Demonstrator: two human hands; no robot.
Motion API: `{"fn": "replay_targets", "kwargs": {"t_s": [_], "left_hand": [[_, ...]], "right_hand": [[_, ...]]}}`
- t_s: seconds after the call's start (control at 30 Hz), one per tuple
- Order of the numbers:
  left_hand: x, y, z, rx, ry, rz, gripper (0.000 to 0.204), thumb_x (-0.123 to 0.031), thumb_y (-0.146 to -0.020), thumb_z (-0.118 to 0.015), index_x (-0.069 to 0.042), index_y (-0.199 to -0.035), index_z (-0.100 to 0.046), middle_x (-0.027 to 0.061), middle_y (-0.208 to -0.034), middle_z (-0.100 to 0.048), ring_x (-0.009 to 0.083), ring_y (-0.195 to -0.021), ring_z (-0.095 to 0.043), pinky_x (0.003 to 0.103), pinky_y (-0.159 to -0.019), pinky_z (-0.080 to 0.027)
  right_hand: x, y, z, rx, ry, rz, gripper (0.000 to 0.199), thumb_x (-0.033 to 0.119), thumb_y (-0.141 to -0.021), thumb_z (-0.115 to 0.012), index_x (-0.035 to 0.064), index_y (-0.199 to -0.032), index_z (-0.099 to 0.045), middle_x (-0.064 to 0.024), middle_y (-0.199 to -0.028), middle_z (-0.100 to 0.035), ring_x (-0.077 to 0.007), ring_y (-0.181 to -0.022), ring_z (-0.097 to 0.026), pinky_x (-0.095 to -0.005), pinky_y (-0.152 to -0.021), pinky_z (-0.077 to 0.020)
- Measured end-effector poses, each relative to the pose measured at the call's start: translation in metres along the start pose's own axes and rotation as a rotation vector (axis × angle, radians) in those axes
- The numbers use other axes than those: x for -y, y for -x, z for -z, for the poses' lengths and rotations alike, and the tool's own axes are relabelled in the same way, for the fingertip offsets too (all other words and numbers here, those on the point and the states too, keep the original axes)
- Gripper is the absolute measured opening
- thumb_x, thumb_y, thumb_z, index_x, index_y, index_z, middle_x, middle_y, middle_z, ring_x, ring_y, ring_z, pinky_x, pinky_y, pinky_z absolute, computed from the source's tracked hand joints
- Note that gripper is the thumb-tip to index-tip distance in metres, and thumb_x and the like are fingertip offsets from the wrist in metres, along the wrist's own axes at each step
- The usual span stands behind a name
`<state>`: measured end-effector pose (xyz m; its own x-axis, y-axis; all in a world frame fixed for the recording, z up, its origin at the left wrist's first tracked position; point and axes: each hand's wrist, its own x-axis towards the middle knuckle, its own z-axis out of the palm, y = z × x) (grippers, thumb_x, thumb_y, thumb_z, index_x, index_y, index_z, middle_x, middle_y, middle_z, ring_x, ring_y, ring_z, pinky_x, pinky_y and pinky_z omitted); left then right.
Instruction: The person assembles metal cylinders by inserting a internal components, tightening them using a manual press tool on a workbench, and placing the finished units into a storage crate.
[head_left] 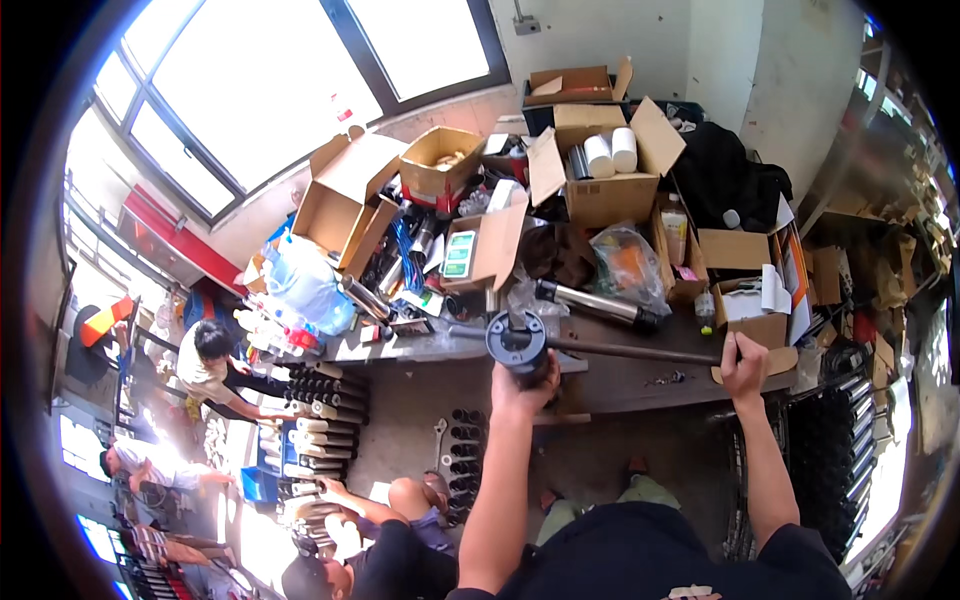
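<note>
Head view shows the left hand (520, 385) wrapped around a dark cylindrical tube (518, 345) at the workbench (620, 380) edge; the right hand (743, 362) grips the long bar's (630, 351) end; uneven pull could, I judge, slip the tube free.

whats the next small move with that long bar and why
Probably swing the bar a little with the right hand, which grips its far end. Its other end meets the black cylinder that the left hand holds upright at the bench edge, so the bar looks set as a lever to turn it.
</note>
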<state>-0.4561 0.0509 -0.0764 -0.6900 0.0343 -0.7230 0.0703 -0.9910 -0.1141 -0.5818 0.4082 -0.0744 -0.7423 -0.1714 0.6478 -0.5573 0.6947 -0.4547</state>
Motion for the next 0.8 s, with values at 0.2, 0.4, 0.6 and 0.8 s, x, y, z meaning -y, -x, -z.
{"fn": "replay_targets", "kwargs": {"t_s": [0.2,0.4,0.6,0.8], "left_hand": [[0.012,-0.019,0.016,0.051,-0.051,-0.038,0.038,-0.036,-0.083,-0.072,-0.003,-0.100,-0.063,0.0188,-0.109,-0.056,0.0327,-0.097,-0.057,0.039,-0.078,-0.058],[0.018,-0.011,-0.022,0.085,-0.170,-0.042,0.032,-0.042,-0.084,-0.068,-0.010,-0.088,-0.068,0.0076,-0.085,-0.067,0.0244,-0.079,-0.064,0.042,-0.074,-0.058],[0.001,0.002,-0.010,-0.048,-0.116,-0.065,0.036,-0.041,-0.086,-0.069,-0.007,-0.098,-0.065,0.0092,-0.089,-0.065,0.0250,-0.085,-0.064,0.040,-0.072,-0.058],[0.060,0.124,0.054,0.386,-0.205,-0.037,0.047,-0.025,-0.083,-0.062,0.000,-0.122,-0.055,0.0157,-0.104,-0.064,0.0310,-0.091,-0.062,0.045,-0.079,-0.058]], "right_hand": [[-0.019,0.005,-0.028,0.038,0.025,-0.074,0.031,0.024,-0.093,-0.054,0.0048,-0.069,-0.058,-0.0217,-0.068,-0.059,-0.0444,-0.067,-0.061,-0.0503,-0.056,-0.0449],[-0.032,-0.033,-0.068,-0.096,-0.019,0.080,0.029,0.020,-0.091,-0.052,0.0071,-0.067,-0.062,-0.0218,-0.066,-0.061,-0.0436,-0.063,-0.061,-0.0507,-0.056,-0.0465],[-0.040,-0.033,-0.022,0.145,-0.048,0.066,0.030,0.021,-0.092,-0.051,-0.0005,-0.072,-0.055,-0.0250,-0.067,-0.054,-0.0444,-0.064,-0.060,-0.0459,-0.053,-0.0410],[-0.209,0.151,0.059,0.039,-0.075,-0.231,0.050,0.031,-0.100,-0.049,0.0034,-0.058,-0.051,-0.0027,-0.052,-0.046,-0.0157,-0.051,-0.043,-0.0364,-0.052,-0.0334]]}}
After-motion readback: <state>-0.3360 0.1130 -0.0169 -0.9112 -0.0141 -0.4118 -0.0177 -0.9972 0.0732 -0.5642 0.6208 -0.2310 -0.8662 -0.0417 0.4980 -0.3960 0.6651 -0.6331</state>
